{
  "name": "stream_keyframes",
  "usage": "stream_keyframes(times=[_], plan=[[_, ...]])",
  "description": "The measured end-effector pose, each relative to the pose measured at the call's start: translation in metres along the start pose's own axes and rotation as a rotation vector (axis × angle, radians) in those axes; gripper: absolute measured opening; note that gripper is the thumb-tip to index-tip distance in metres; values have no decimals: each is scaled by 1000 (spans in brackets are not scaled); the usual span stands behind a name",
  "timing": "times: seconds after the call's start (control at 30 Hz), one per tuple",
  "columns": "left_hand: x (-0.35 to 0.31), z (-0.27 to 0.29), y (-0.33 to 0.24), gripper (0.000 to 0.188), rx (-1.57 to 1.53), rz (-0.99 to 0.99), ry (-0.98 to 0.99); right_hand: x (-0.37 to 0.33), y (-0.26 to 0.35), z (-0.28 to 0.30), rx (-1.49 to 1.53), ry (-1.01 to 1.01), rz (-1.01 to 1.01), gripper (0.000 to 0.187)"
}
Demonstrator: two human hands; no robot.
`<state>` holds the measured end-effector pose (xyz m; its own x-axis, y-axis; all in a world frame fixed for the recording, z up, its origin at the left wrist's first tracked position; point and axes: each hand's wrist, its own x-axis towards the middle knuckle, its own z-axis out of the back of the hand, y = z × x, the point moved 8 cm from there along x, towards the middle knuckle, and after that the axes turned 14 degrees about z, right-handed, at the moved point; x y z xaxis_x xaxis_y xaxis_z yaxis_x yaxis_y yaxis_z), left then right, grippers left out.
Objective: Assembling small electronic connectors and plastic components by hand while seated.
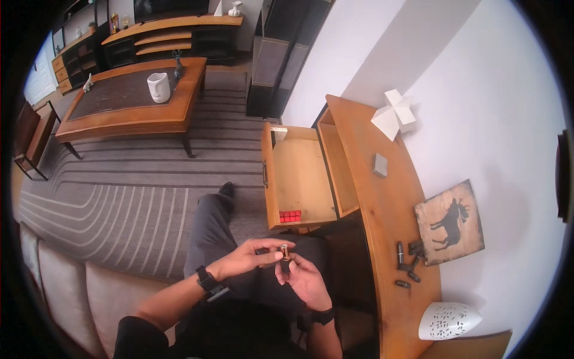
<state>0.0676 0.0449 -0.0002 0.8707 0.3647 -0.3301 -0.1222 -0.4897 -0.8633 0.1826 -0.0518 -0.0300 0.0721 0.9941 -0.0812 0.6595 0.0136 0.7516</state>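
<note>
Over my lap, both hands close on one small tube, a lipstick (286, 252) with a copper-coloured middle and a dark lower end. My left hand (250, 257) pinches it from the left, near its top. From below and the right, the fingers of my right hand (305, 283) grip its dark end. Just ahead of them is a pulled-out wooden drawer (303, 179). A block of small red cubes (290, 216) lies in its near corner, and several white cubes (279, 133) sit in the far corner.
The wooden desk (373, 197) on my right carries several dark tubes (400, 252), a grey block (379, 165), a deer picture (451, 222), a white geometric ornament (394, 115) and a perforated white lamp (449, 321). A coffee table (128, 125) with a white face-shaped vase (158, 88) stands far left.
</note>
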Motion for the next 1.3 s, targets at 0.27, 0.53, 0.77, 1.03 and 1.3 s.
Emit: stream_keyframes(times=[0.27, 0.53, 0.77, 1.03, 1.3], plan=[[-3, -6, -5, 30, -70, -62, 84, 3, 4, -13, -18, 20, 3, 34], [-6, 1, -14, 20, -30, -182, -63, 13, -1, -10, -137, 65, 140, 29], [-5, 20, -16, 21, 157, -193, -422, 12, 23, -21, -332, -162, 426, 37], [-11, 18, -15, 22, 44, -206, -347, 5, 6, 2, -249, -157, 164, 34], [-9, 22, -17, 22, 124, -245, -355, 11, 19, -6, -383, -153, 380, 36]])
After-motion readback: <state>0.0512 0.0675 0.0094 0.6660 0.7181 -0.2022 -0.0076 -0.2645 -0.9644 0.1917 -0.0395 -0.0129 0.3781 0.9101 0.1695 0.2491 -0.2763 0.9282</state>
